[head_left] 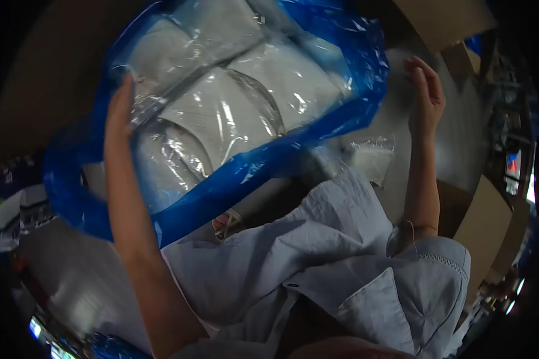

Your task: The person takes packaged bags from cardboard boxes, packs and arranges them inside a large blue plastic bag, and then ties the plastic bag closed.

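Note:
A large blue plastic bag (257, 161) lies open in front of me, its rim spread around several clear-wrapped packets (215, 116) of white, folded-looking goods. My left hand (121, 105) is at the left side of the packets, inside the bag's rim, its fingers stretched along the edge of the wrapping. Slight blur hides whether the fingertips press on the plastic. My right hand (426, 90) is raised to the right of the bag, apart from it, with loosely bent fingers and nothing in them.
A small clear packet (371, 158) lies on the grey floor (455, 143) below the bag's right side. Cardboard flaps (485, 224) stand at the right, and another cardboard box (446, 21) is at the upper right. Dark printed packages (21, 197) sit at the left.

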Demonstrator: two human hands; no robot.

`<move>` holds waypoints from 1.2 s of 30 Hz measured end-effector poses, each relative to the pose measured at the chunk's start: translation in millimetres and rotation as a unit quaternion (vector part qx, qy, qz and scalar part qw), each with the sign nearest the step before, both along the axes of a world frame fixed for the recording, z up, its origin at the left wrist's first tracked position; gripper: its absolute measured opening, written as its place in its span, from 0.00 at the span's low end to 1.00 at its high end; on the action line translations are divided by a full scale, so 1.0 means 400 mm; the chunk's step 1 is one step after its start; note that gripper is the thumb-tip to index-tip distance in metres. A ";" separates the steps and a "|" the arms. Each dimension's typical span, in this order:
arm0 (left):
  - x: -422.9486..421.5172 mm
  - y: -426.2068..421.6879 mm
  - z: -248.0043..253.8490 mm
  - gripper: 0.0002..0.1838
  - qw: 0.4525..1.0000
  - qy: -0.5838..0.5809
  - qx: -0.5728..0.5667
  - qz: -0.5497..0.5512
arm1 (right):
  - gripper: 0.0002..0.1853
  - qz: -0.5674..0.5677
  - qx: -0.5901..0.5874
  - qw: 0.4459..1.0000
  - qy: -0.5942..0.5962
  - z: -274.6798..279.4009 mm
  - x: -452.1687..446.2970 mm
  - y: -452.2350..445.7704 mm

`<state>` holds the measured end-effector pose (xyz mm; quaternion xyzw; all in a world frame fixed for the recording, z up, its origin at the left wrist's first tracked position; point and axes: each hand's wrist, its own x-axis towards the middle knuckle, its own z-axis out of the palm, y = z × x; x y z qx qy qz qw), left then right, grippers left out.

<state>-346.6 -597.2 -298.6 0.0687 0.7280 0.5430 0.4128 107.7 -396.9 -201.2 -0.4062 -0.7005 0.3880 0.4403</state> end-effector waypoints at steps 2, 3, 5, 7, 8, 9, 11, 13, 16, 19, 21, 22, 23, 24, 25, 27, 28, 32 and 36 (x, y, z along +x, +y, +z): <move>0.052 -0.040 0.067 0.35 0.982 0.173 -0.075 0.025 | 0.19 -0.152 -0.084 0.984 -0.043 -0.100 0.253 0.035; 0.130 -0.051 0.131 0.35 0.968 0.235 -0.078 -0.031 | 0.26 -0.196 -0.153 0.964 -0.095 -0.201 0.369 0.048; 0.238 -0.078 0.203 0.34 0.923 0.338 -0.080 -0.167 | 0.44 -0.212 -0.351 0.868 -0.281 -0.434 0.532 0.017; 0.281 -0.098 0.238 0.34 0.889 0.373 -0.088 -0.250 | 0.58 -0.181 -0.443 0.833 -0.279 -0.577 0.561 -0.048; 0.307 -0.099 0.267 0.33 0.863 0.377 -0.138 -0.306 | 0.58 -0.175 -0.446 0.833 -0.275 -0.633 0.549 -0.053; 0.329 -0.101 0.297 0.32 0.830 0.376 -0.191 -0.364 | 0.59 -0.224 -0.368 0.793 -0.430 -0.669 0.535 -0.078; 0.344 -0.097 0.338 0.32 0.827 0.396 -0.188 -0.352 | 0.63 -0.292 -0.289 0.760 -0.503 -0.677 0.548 -0.106; 0.340 -0.100 0.368 0.31 0.829 0.418 -0.170 -0.331 | 0.62 -0.209 -0.313 0.852 -0.363 -0.672 0.651 -0.089; 0.365 -0.091 0.408 0.30 0.850 0.415 -0.164 -0.281 | 0.42 -0.107 -0.431 0.870 -0.213 -0.628 0.744 -0.135; 0.385 -0.073 0.384 0.30 0.843 0.402 -0.134 -0.330 | 0.24 -0.075 -0.515 0.845 -0.121 -0.640 0.761 -0.209; 0.400 -0.067 0.345 0.29 0.841 0.415 -0.144 -0.316 | 0.27 -0.132 -0.535 0.822 -0.140 -0.694 0.773 -0.225; 0.409 -0.062 0.329 0.29 0.811 0.444 -0.132 -0.357 | 0.28 -0.124 -0.544 0.820 -0.126 -0.700 0.793 -0.222; 0.417 -0.057 0.314 0.28 0.777 0.471 -0.117 -0.400 | 0.29 -0.115 -0.553 0.817 -0.113 -0.702 0.807 -0.219; 0.425 -0.054 0.306 0.28 0.782 0.476 -0.121 -0.384 | 0.29 -0.064 -0.555 0.828 -0.053 -0.627 0.774 -0.218; 0.428 -0.050 0.300 0.28 0.777 0.471 -0.128 -0.397 | 0.28 -0.093 -0.561 0.819 -0.080 -0.543 0.737 -0.213; 0.419 -0.050 0.299 0.28 0.777 0.472 -0.144 -0.391 | 0.24 -0.130 -0.527 0.827 -0.147 -0.436 0.727 -0.157; 0.409 -0.055 0.297 0.28 0.785 0.455 -0.154 -0.391 | 0.22 -0.143 -0.486 0.841 -0.187 -0.394 0.737 -0.118; 0.288 -0.090 0.249 0.29 0.781 0.440 -0.255 -0.364 | 0.18 -0.099 -0.275 0.942 -0.164 0.042 0.589 -0.071; 0.094 -0.162 0.199 0.25 0.389 0.805 -0.412 -0.172 | 0.22 -0.150 -0.098 0.961 -0.210 0.349 0.393 -0.069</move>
